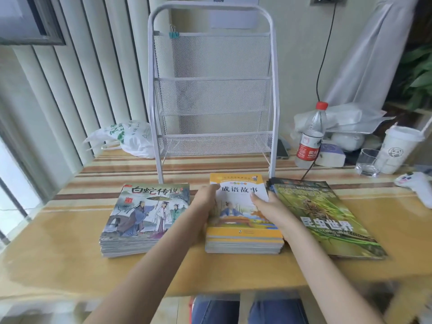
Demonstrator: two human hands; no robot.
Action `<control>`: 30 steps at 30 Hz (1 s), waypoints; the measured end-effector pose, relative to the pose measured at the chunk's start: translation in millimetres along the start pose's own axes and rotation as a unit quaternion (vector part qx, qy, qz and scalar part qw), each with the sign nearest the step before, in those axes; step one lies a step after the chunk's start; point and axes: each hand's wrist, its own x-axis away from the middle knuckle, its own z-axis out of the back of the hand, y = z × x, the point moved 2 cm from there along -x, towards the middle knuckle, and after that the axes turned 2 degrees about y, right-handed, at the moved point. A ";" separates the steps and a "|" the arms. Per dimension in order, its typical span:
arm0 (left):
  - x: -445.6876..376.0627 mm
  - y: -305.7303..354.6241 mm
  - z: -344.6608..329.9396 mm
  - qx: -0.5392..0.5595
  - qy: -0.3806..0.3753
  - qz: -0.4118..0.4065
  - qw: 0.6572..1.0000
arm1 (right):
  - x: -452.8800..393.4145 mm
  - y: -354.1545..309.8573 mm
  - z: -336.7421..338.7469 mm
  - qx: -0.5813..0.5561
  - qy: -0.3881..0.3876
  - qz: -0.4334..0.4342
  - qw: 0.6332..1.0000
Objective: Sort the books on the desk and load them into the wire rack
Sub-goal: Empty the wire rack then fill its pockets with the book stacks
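Observation:
Three stacks of books lie on the desk in front of an empty white wire rack (213, 90). At the left is a stack with a painted cover showing robed figures (145, 213). A yellow-covered stack (243, 235) sits in the middle, and a green insect-cover stack (327, 216) lies on the right. My left hand (205, 206) grips the left side of the yellow stack, thumb on the top cover. My right hand (268, 209) grips its right side, thumb on the cover.
A white plastic bag (131, 139) lies left of the rack. To the right stand a red-capped water bottle (311, 136), a glass (369, 162), a paper cup (397, 148) and plastic packets. A black cable (323, 61) hangs down the wall. My knees show below the desk edge.

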 end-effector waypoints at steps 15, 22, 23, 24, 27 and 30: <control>9.3 20.6 -0.1 0.002 -0.055 -0.008 0.998 | 7.7 8.6 5.2 -0.083 -0.001 0.046 0.996; 53.0 59.0 6.8 0.019 0.101 -0.290 0.952 | 24.1 -25.5 24.6 -0.209 -0.037 0.129 0.969; 58.9 67.6 9.7 0.031 0.094 -0.345 0.934 | 23.1 -34.2 28.6 -0.241 -0.048 0.173 0.954; 62.5 74.2 12.8 0.033 0.085 -0.393 0.915 | 21.8 -42.4 31.7 -0.265 -0.057 0.213 0.939; 62.1 76.8 20.0 0.009 0.076 -0.458 0.886 | 17.9 -52.3 29.6 -0.275 -0.064 0.277 0.918; 50.4 58.7 25.2 0.017 0.032 -0.450 0.892 | 12.8 -42.0 19.1 -0.248 -0.055 0.272 0.928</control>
